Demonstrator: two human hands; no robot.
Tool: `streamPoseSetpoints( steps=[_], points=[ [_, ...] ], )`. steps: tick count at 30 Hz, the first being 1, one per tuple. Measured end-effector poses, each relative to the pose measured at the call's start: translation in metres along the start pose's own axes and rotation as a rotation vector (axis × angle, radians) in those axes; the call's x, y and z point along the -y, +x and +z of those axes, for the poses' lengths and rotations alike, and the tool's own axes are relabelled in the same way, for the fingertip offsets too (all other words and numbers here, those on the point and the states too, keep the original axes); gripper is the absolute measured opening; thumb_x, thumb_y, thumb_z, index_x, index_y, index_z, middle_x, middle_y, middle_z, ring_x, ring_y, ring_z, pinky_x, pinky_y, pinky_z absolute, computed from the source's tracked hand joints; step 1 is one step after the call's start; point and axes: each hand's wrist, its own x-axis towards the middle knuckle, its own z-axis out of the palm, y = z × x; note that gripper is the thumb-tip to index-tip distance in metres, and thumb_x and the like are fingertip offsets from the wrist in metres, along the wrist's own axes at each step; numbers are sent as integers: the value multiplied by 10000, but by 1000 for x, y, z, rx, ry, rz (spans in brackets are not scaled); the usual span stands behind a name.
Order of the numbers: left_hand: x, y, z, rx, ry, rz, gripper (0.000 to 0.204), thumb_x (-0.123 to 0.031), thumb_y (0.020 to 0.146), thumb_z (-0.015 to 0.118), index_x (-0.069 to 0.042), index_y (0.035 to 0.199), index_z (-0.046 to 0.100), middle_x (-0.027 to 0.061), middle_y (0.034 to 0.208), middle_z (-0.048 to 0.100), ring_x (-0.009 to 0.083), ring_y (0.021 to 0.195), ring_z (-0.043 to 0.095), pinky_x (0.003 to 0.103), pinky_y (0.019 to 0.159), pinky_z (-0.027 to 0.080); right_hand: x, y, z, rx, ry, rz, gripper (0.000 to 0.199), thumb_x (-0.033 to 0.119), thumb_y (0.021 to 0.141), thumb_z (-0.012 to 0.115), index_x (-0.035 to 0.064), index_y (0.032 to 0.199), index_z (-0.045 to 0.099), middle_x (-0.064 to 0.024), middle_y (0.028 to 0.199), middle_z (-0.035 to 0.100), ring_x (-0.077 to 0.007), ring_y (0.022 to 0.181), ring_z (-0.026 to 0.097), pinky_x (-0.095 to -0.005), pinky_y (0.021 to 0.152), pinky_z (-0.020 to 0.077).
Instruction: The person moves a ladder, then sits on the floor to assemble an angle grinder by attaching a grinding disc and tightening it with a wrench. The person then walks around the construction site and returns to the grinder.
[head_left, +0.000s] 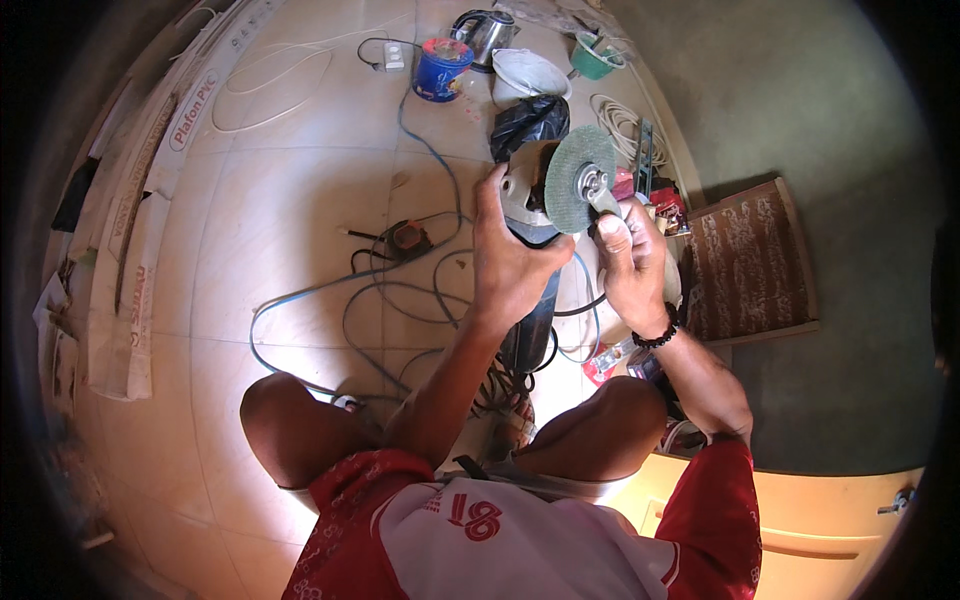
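Observation:
My left hand [508, 265] is wrapped round an angle grinder [528, 335], near its grey metal head. The black body hangs downward below the hand. A greenish cutting disc [566, 155] is mounted on the head and faces right. Against the disc's centre nut rests a small metal spanner [604, 197]. My right hand [632, 265], with a dark beaded bracelet at the wrist, pinches the spanner's near end between thumb and fingers. The fingers behind the thumb are partly hidden.
Tangled cables [375, 290] cover the tiled floor around an orange-black tool [407, 238]. Beyond stand a blue bucket [440, 75], a kettle [489, 38], a white basin [530, 76] and a green bucket [597, 60]. Long boxes [140, 215] line the left; a brown panel [748, 262] leans right.

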Motion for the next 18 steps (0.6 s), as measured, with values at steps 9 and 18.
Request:
streamPoseSetpoints(
  steps=[9, 18],
  points=[
    [12, -2, 6, -25, -19, 2, 851, -41, 614, 784, 27, 1315, 307, 170, 1194, 455, 242, 1102, 473, 360, 971, 384, -1, 4, 5, -7, -41, -49, 191, 191, 932, 582, 6, 887, 559, 0, 704, 518, -49, 673, 429, -236, 572, 383],
    [36, -7, 18, -114, -125, -81, 834, -43, 622, 777, 49, 1304, 305, 160, 1176, 458, 218, 1079, 477, 348, 956, 392, -17, 0, 16, -45, -46, 37, 234, 220, 933, 576, 1, 852, 553, -4, 634, 488, -51, 617, 413, -255, 529, 380]
  ],
)
